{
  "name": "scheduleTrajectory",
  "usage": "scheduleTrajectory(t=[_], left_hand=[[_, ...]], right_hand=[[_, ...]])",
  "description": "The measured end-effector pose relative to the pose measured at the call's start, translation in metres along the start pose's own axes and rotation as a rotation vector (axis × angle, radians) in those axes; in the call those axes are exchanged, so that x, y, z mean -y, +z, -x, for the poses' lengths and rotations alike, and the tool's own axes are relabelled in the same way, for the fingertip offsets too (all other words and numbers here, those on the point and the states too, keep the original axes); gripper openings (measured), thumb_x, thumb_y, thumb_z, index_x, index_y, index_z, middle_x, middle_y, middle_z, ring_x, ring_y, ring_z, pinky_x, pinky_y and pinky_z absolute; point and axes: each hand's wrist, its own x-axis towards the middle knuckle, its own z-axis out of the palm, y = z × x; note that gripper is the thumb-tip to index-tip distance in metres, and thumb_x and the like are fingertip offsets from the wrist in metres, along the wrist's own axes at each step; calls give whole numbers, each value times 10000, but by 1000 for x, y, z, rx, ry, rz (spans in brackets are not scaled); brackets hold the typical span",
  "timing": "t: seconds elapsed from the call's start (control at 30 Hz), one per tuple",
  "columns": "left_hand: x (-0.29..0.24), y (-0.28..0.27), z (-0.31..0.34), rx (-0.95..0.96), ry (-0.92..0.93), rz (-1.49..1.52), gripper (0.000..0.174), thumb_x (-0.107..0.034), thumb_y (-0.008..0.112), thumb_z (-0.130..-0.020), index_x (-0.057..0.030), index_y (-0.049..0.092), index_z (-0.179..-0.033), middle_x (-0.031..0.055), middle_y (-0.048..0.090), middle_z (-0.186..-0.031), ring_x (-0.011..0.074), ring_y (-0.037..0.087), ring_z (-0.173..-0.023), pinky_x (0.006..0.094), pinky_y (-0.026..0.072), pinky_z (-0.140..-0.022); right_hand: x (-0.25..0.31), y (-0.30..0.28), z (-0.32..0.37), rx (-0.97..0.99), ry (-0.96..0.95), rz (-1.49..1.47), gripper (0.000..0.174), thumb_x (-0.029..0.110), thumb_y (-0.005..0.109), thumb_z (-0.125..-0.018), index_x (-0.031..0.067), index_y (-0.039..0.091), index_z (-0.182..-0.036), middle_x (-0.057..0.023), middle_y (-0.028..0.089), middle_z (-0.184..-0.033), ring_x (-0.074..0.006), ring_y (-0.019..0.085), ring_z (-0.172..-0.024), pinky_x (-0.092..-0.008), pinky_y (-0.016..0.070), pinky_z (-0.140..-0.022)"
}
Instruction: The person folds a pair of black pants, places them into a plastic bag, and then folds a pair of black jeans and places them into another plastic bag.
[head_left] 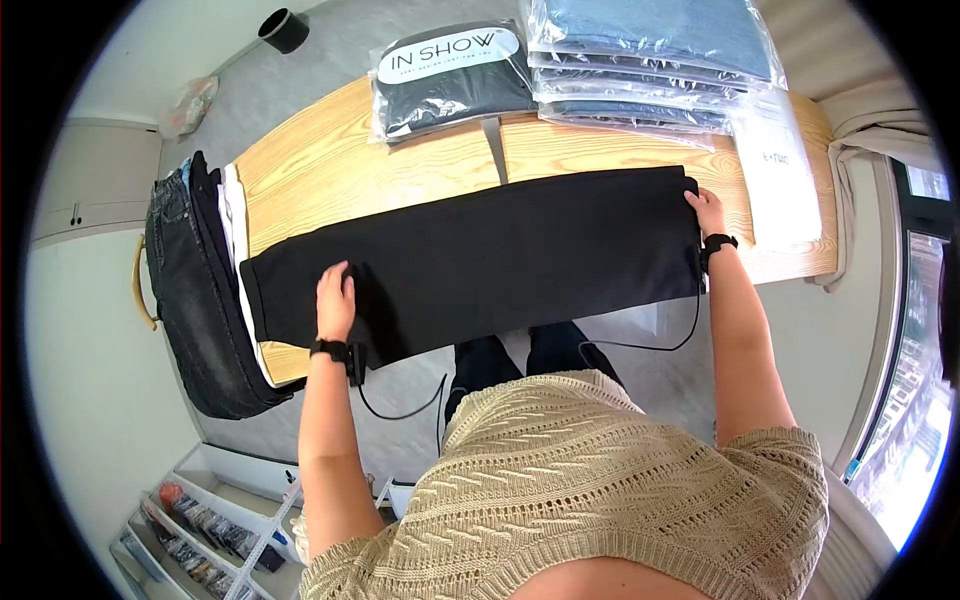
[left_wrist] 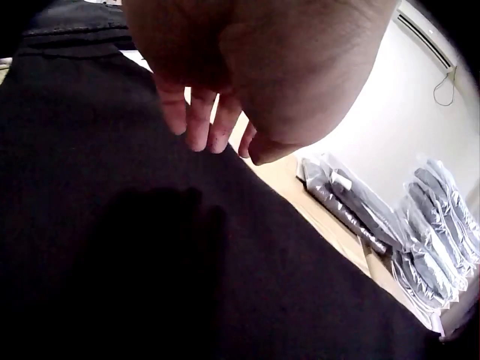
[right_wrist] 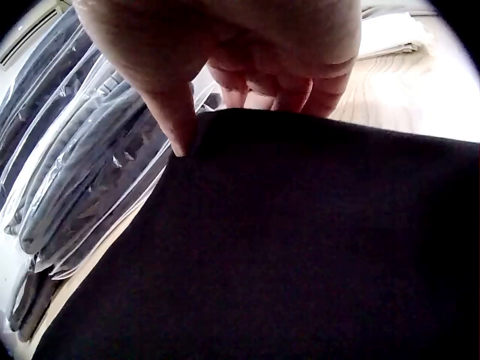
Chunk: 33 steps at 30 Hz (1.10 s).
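Observation:
Black trousers [head_left: 500,245] lie folded lengthwise across the wooden table [head_left: 330,140], their near edge over the table's front side. My left hand [head_left: 336,303] hovers at or just over the cloth toward the left end, fingers relaxed; contact is unclear. In the left wrist view that hand [left_wrist: 247,82] casts a shadow on the black cloth [left_wrist: 97,165], holding nothing. At the far right end my right hand [head_left: 708,212] pinches the upper corner. In the right wrist view the right hand [right_wrist: 232,67] has its thumb on the cloth [right_wrist: 315,225] and its other fingers behind the edge.
A bagged black garment [head_left: 455,85] and a stack of bagged jeans [head_left: 650,60] stand at the back. A white bag [head_left: 780,180] lies at the right. Dark jeans [head_left: 195,290] and other garments hang over the left end. Thin cables [head_left: 400,415] trail from both wrists.

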Motion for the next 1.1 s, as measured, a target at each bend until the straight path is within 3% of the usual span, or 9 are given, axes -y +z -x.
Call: scheduleTrajectory(t=[0.13,0.27,0.37,0.4,0.53,0.7,0.8,0.93,1.1], left_hand=[[4,10,-62,-52,66,-127,265,-82,547,-860,-70,585,-1122,112,595,-1133,318,527,-1067,406,425,-928],[14,28,-96,98,-6,-188,209,-126,564,-860,-123,605,-1065,87,590,-1090,296,531,-1063,418,436,-878],[6,25,-110,186,0,-134,209,-158,594,-851,-140,608,-1059,81,575,-1056,297,539,-1032,414,435,-876],[1,24,-113,190,0,-131,209,-158,594,-851,-140,608,-1059,81,575,-1056,297,539,-1032,414,435,-876],[-10,14,-120,299,-78,-171,205,-147,632,-830,-104,609,-1029,106,567,-1102,320,522,-1065,398,426,-909],[5,15,-118,311,52,-102,220,-131,666,-785,-108,585,-988,91,560,-1085,326,517,-1046,404,434,-898],[-4,13,-112,288,86,-118,248,-111,691,-754,-98,581,-976,83,536,-1125,326,496,-1078,401,429,-914],[-4,17,-111,290,38,-158,274,-100,725,-720,-66,571,-944,78,517,-1150,319,487,-1091,402,419,-921],[-3,16,-112,261,49,-157,218,-111,687,-770,-57,567,-944,95,541,-1113,324,519,-1045,404,441,-875]], right_hand=[[24,-1,-3,137,78,92,447,222,742,-774,-43,588,-1099,-86,626,-970,-155,575,-873,-282,456,-765],[47,4,10,67,93,-51,389,238,726,-791,-42,603,-1031,-77,634,-933,-138,577,-864,-278,447,-786],[57,-1,8,227,158,-108,372,259,692,-825,-41,614,-1031,-87,648,-964,-142,587,-893,-273,443,-822],[58,-1,5,359,206,-125,373,264,680,-837,-38,613,-1044,-93,650,-982,-148,589,-903,-273,444,-828],[58,-3,-11,469,214,-3,348,281,623,-887,-18,596,-1063,-66,644,-995,-138,583,-903,-270,446,-835],[51,1,-19,450,242,-96,336,243,641,-871,2,579,-1096,-58,634,-983,-141,581,-922,-269,440,-854],[60,-3,-5,532,187,-128,368,124,688,-799,5,550,-1119,-77,617,-1029,-161,575,-957,-284,436,-885],[56,-3,-6,466,190,6,332,131,686,-804,-9,569,-1082,-72,633,-1005,-160,584,-939,-286,437,-884],[61,-3,-6,494,205,-127,291,206,640,-862,-16,610,-1047,-61,651,-974,-141,586,-903,-279,444,-834]])
